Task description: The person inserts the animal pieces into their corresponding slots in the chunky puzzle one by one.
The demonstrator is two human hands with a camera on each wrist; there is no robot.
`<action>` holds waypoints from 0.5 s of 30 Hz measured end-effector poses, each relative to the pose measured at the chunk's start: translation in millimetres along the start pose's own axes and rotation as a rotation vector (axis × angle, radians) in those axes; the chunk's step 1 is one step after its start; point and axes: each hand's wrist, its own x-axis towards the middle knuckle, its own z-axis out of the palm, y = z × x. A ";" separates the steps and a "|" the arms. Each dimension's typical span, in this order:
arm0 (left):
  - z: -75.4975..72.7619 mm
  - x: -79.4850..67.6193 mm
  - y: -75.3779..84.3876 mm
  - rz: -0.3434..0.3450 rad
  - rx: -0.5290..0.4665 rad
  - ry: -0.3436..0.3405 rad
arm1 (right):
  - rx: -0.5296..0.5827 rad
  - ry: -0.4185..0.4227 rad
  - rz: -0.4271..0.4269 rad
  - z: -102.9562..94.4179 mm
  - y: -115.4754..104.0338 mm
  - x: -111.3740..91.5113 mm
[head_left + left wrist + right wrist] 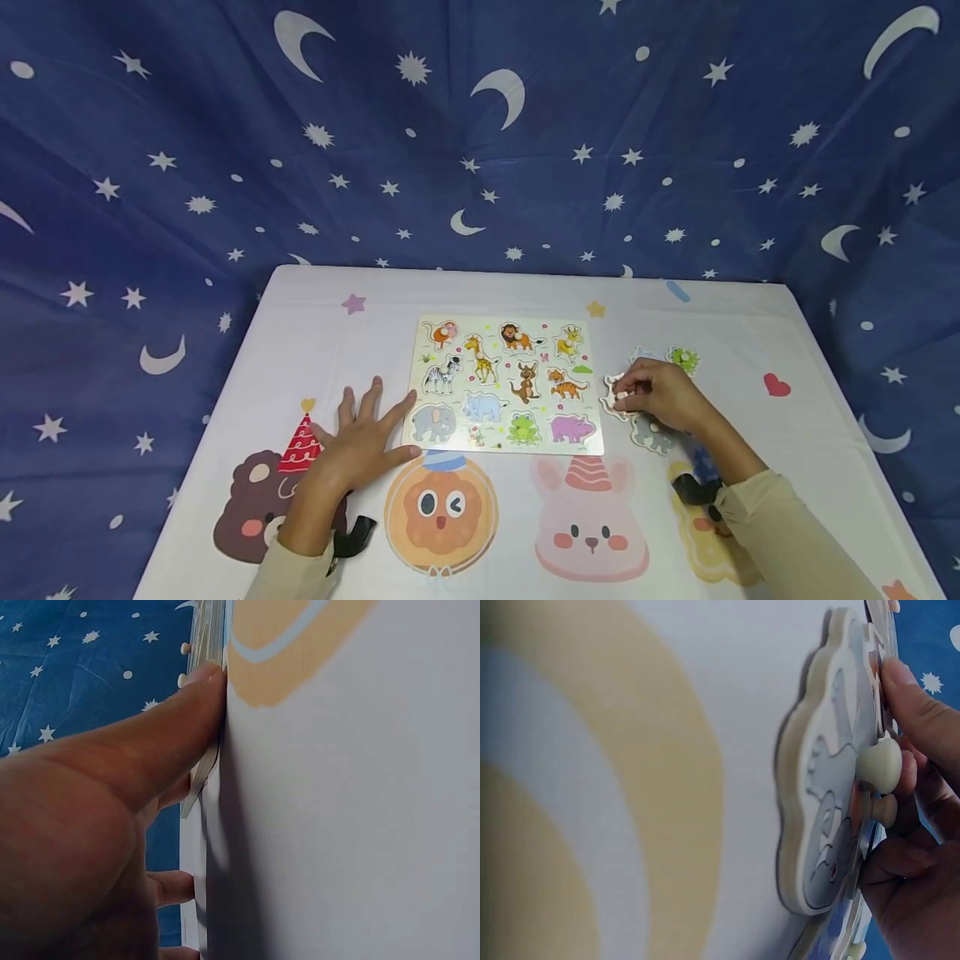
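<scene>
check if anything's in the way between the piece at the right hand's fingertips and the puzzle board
Nothing visible stands between them: the animal piece at the right hand is close beside the puzzle board. The grey piece and frog piece lie on its other side, off that path.

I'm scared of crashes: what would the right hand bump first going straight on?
Past the white-edged wooden piece it pinches, the right hand probably meets the cream rectangular puzzle board; height is unclear.

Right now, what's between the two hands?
The head view shows the animal puzzle board, then a loose piece, between the left hand and the right hand.
</scene>
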 end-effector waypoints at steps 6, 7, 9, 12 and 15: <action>-0.1 -0.2 0.4 0.007 0.007 0.004 | -0.027 0.028 0.017 -0.7 -4.2 -3.6; -0.1 -0.3 0.3 0.005 0.007 0.004 | -0.032 0.032 0.014 -0.3 -4.8 -3.6; -0.4 -0.5 0.4 0.002 0.007 0.001 | -0.034 0.037 0.007 0.2 -6.4 -2.7; -0.3 -0.6 0.3 -0.001 0.005 0.003 | -0.024 0.045 -0.014 2.3 -10.6 -1.2; 0.5 -0.6 -0.1 -0.003 0.009 0.001 | -0.019 0.052 -0.025 6.6 -16.4 -0.1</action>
